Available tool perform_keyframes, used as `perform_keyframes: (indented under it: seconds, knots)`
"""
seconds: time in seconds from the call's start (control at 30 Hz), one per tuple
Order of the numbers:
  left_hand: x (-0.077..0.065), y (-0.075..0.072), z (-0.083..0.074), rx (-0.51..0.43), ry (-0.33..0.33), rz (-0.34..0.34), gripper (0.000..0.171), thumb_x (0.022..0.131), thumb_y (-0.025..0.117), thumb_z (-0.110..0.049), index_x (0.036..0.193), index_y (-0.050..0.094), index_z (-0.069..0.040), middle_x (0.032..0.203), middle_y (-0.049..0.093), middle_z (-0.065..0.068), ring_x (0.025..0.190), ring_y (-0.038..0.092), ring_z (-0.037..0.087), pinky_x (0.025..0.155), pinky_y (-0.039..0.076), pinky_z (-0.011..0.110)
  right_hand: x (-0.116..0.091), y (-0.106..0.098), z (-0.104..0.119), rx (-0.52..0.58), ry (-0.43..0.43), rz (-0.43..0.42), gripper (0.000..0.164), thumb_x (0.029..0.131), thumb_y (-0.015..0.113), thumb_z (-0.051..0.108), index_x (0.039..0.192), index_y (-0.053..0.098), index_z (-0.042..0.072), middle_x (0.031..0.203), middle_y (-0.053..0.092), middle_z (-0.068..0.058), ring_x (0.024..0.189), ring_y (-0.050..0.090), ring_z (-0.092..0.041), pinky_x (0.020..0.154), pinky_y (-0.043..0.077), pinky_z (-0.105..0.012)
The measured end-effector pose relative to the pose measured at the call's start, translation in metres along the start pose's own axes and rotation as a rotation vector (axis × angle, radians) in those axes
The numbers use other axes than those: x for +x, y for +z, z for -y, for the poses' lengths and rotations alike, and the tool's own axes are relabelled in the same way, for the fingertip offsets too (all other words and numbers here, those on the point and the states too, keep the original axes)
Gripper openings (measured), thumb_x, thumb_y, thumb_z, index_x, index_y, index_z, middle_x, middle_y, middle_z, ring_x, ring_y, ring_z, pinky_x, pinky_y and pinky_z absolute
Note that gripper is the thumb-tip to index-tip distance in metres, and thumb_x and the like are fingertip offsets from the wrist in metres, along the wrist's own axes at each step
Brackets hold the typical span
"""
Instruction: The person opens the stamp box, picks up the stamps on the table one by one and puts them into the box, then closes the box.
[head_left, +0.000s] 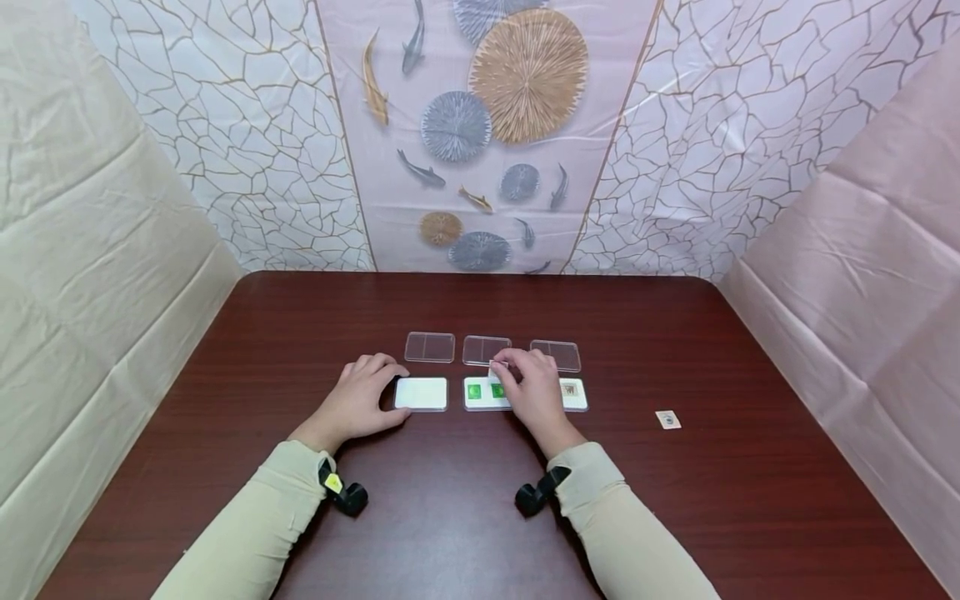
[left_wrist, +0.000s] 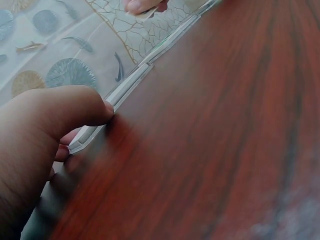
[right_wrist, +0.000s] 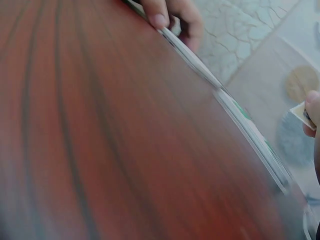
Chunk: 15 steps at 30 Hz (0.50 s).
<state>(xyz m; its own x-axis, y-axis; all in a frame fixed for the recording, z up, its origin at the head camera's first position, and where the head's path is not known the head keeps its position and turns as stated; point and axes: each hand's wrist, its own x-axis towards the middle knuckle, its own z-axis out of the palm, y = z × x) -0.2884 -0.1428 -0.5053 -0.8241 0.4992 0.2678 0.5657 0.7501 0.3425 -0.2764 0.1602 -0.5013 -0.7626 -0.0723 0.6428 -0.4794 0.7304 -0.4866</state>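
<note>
On the left, my left hand spans a shallow clear case with a white insert, thumb at its near edge and fingers at its far side. My right hand is over the middle white case, pinching a small paper stamp between thumb and fingertips. Two green stamps lie in that middle case. Partly hidden behind the right hand, the right white case holds a brownish stamp.
Three clear lids lie in a row behind the cases. A loose stamp is on the dark wooden table to the right. Patterned cloth hangs behind the table's far edge.
</note>
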Motion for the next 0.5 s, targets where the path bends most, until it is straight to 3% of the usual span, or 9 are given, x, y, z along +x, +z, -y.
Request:
perform_keyframes:
  seconds: [0.27,0.5]
  knots:
    - [0.001,-0.001,-0.001,-0.004,-0.002,0.004,0.057,0.077,0.077,-0.044,0.124,0.064,-0.014,0.125,0.056,0.005,0.115,0.048,0.028,0.098,0.035,0.052,0.004,0.027,0.028,-0.093,0.041,0.034,0.010,0.091,0.076,0.026,0.095,0.075,0.017,0.082,0.072,0.003,0.080,0.059,-0.020,0.091,0.041,-0.048]
    - [0.001,-0.001,-0.001,0.001,-0.008,0.007,0.056,0.078,0.077,-0.044,0.124,0.065,-0.014,0.125,0.056,0.005,0.115,0.048,0.028,0.099,0.035,0.052,0.005,0.049,0.055,-0.143,-0.001,0.089,0.011,0.092,0.074,0.030,0.096,0.075,0.020,0.082,0.073,0.006,0.080,0.059,-0.019,0.092,0.041,-0.046]
